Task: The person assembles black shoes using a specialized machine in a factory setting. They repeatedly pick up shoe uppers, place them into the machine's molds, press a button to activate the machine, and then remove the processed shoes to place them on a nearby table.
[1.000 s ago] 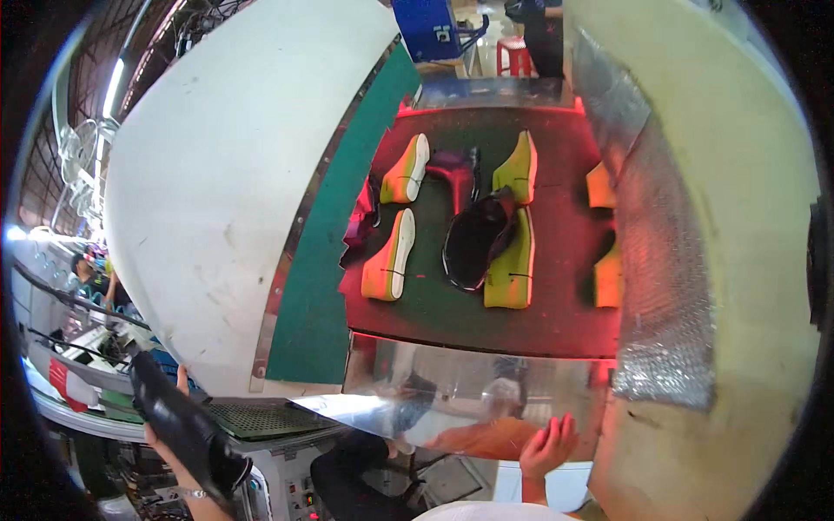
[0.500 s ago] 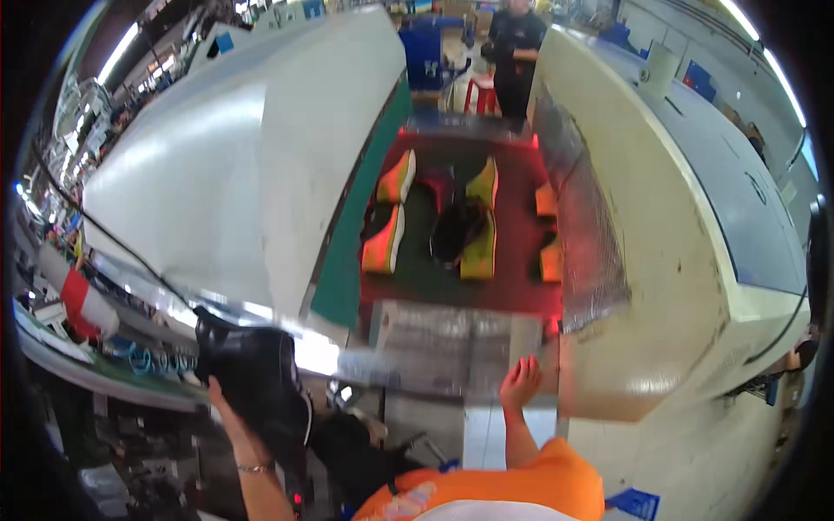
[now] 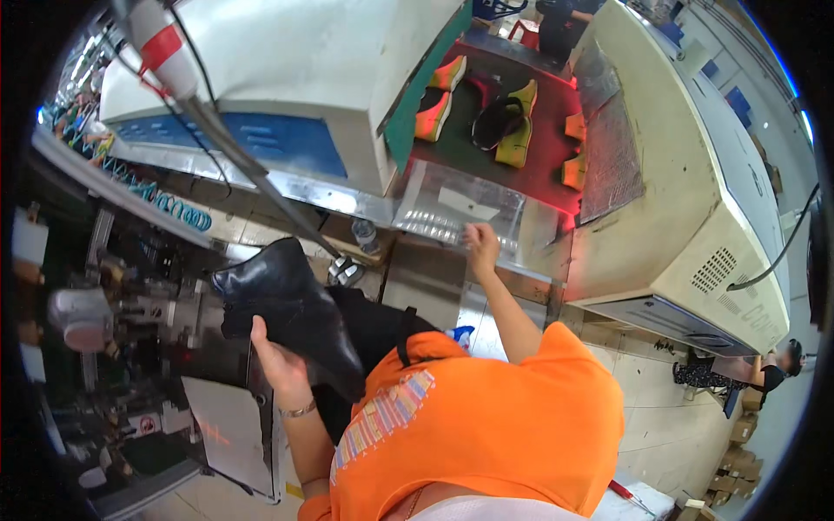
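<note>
A black ankle boot (image 3: 300, 304), tilted with its shaft to the upper left, rests in my left hand (image 3: 282, 369). The fingers go behind it and the thumb shows at its edge. My right hand (image 3: 482, 249) hovers over the metal near end of a conveyor, fingers loosely curled and apart, with nothing visible in them. Beyond it, on the dark belt (image 3: 473, 161) under red light, lie several wedge soles, such as a yellow one (image 3: 514, 148) and an orange one (image 3: 573, 174). A black boot piece (image 3: 497, 123) lies among them.
A white machine housing (image 3: 278, 61) flanks the belt on the left, a cream one (image 3: 686, 217) on the right. A slanted pole (image 3: 252, 165) crosses the left side. Machinery (image 3: 82, 317) stands beyond the boot. A bottle (image 3: 365, 233) stands below the left housing. Another person (image 3: 560, 30) is at the far end.
My view has turned and shifted left. The boot, held in my left hand, has come up and nearer my body. My right hand has moved forward to the conveyor's metal end.
</note>
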### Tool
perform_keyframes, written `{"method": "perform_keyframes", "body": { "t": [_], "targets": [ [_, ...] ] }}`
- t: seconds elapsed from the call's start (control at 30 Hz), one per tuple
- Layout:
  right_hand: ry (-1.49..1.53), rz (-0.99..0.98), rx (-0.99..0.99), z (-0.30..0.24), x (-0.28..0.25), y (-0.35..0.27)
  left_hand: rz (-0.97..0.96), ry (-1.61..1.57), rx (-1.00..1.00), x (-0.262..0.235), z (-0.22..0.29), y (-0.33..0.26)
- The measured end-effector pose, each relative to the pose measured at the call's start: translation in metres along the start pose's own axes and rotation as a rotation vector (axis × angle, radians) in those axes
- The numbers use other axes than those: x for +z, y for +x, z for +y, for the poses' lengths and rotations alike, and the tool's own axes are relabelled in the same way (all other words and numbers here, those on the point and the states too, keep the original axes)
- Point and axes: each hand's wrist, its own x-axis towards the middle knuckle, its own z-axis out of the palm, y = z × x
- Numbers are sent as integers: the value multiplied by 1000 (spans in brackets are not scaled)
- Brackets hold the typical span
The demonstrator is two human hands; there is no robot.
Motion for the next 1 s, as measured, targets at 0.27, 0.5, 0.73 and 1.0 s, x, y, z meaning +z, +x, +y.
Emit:
{"method": "perform_keyframes", "body": {
  "t": [0.27, 0.5, 0.73, 1.0],
  "targets": [
    [728, -1129, 190, -275, 64, -105, 25, 250, 678, -42, -2, -24],
    [952, -1728, 315, -337, 76, -153, 40, 528, 788, -58, 5, -42],
    [1297, -1704, 630, -321, 83, -156, -421, -213, 235, -76, 40, -34],
    [1184, -1799, 676, -278, 113, -154, -361, -68, -132, -110, 7, 1]
  ]
}}
